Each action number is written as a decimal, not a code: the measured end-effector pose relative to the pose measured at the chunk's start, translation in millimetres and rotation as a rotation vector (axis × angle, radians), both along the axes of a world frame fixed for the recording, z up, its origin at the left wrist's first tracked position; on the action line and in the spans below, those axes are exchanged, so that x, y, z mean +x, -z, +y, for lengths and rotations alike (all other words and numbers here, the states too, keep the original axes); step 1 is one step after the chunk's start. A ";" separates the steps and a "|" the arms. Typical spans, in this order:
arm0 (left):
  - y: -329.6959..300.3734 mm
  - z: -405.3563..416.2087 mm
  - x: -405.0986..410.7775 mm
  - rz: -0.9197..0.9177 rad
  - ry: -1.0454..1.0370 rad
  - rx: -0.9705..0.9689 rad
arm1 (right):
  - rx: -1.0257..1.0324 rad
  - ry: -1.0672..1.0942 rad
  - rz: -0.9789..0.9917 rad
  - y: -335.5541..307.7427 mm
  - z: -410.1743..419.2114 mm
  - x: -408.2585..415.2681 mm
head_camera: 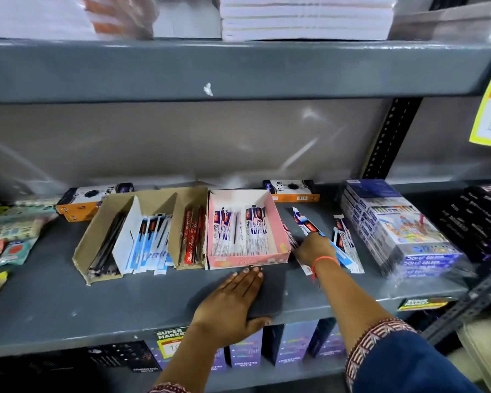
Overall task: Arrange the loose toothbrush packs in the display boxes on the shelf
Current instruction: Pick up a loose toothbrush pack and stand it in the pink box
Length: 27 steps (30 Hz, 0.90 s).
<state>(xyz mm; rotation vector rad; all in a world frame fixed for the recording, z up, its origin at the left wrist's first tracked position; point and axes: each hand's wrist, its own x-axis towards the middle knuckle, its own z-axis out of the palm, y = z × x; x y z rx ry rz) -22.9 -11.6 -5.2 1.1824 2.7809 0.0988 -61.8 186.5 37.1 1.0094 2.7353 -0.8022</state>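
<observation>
We have our left hand [230, 299] lying flat and open on the shelf [97, 313], fingertips just short of the pink box [284, 245]; we judge it is there to brace us, or to steady that box, while the other arm reaches in. Our right hand [313, 249] is down on the loose packs [343, 242] scattered just right of the pink box, fingers curled over one or two of them; whether they are truly gripped or only pressed, we cannot tell. The packs lie fanned and overlapping, some partly under the hand. The pink box holds a row of similar white-and-blue packs standing on edge, with room left at its back. Left of it, the brown box [97, 236] is split by dividers into slots: dark packs, then blue-and-white ones, then red ones nearest the pink box.
</observation>
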 end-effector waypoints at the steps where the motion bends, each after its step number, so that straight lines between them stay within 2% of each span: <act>1: -0.5 0.0 0.5 -0.001 -0.002 0.000 | -0.013 -0.016 -0.002 -0.5 1.3 -1.1; 9: -4.3 4.2 1.6 -0.014 -0.028 0.045 | -0.093 -0.091 -0.015 -3.5 8.6 -9.9; 12: -6.9 2.2 0.4 0.063 -0.055 0.050 | -0.091 -0.103 -0.021 1.5 11.8 -12.6; 13: -7.8 1.9 0.4 -0.020 -0.089 0.020 | -0.090 -0.108 -0.026 3.6 11.7 -12.9; 14: -6.6 2.8 0.7 -0.011 -0.106 -0.011 | -0.087 -0.108 -0.025 5.4 11.2 -13.1; 19: -4.0 1.0 1.8 0.002 -0.124 -0.049 | -0.167 -0.008 0.078 10.9 14.4 -9.4; 21: -6.8 1.2 1.8 -0.038 -0.100 -0.013 | -0.240 0.017 0.146 10.6 19.1 -6.8; 23: -3.7 1.5 1.9 0.011 -0.055 0.029 | -0.357 0.064 0.262 8.1 24.0 -0.2; 27: 7.1 1.1 0.3 0.085 -0.005 0.016 | -0.905 0.190 0.542 -4.1 22.2 27.1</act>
